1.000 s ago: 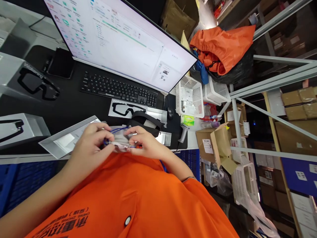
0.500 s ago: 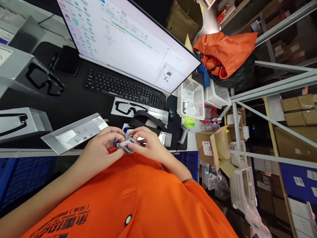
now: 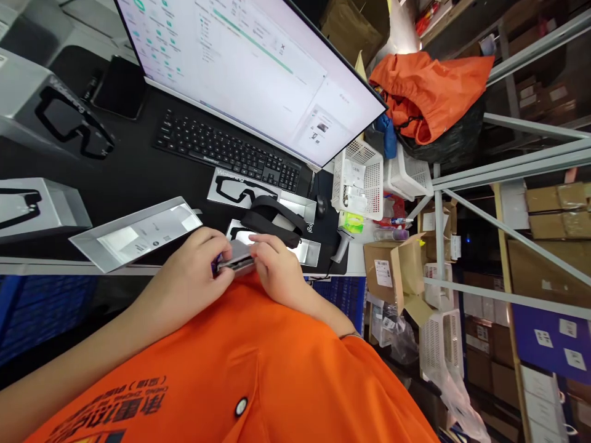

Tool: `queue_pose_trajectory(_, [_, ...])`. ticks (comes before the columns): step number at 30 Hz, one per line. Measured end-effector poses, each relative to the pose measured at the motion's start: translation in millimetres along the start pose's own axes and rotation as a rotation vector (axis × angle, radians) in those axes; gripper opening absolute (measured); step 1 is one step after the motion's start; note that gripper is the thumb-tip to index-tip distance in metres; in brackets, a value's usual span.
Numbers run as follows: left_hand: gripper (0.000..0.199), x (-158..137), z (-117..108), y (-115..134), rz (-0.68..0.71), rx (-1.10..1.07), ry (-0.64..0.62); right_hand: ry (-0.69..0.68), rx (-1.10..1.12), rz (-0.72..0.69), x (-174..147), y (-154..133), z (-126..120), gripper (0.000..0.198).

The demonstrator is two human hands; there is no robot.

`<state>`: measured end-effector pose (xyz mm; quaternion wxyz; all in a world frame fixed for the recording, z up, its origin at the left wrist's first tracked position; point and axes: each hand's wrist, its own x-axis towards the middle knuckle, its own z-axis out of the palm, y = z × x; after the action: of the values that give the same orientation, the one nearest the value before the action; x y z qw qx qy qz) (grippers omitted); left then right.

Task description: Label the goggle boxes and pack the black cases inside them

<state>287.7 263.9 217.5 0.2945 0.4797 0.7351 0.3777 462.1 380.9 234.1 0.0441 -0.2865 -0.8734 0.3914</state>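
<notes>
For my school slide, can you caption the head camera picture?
Both hands, left hand and right hand, hold a folded grey cloth at the desk edge.

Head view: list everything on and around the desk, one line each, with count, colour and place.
monitor: one, lit white, back of desk
keyboard: one, black, under the monitor
open box lid: one, silver, left of the hands
goggle boxes: three seen, silver with black print, left and centre
black strap: one, on the centre box
mesh baskets: two, white, right of the monitor
scanner: one, grey, desk's right edge
jacket: one, orange, on shelving
folded pouch: one, grey, between both hands
left hand: gripping the pouch
right hand: gripping the pouch
</notes>
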Motion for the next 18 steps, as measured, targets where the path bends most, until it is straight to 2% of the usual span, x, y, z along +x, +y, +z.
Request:
queue_pose_trajectory(5, [0.018, -2, 0, 0, -0.070, -0.164, -0.035, 0.027, 0.096, -0.075, 0, 4, -7, 0.024])
queue_pose_trajectory(8, [0.028, -9, 0, -13, -0.082, -0.182, -0.044, -0.007, 0.149, -0.063, -3, 6, -13, 0.020])
queue_pose_trajectory(10, [0.033, -16, 1, -30, -0.042, -0.172, -0.107, -0.128, 0.196, -0.073, -7, 9, -18, 0.022])
queue_pose_trajectory(12, [0.033, -23, 2, -50, 0.051, -0.182, -0.255, -0.301, 0.222, -0.097, -13, 12, -23, 0.034])
queue_pose_trajectory(14, [0.034, -29, 0, -68, 0.148, -0.184, -0.411, -0.419, 0.173, -0.088, -21, 16, -27, 0.041])
queue_pose_trajectory(16, [0.040, -31, -7, -79, 0.195, -0.134, -0.492, -0.455, 0.080, -0.060, -28, 21, -33, 0.049])
queue_pose_trajectory(18, [0.048, -33, -17, -81, 0.215, -0.062, -0.505, -0.474, 0.023, -0.064, -34, 27, -39, 0.059])
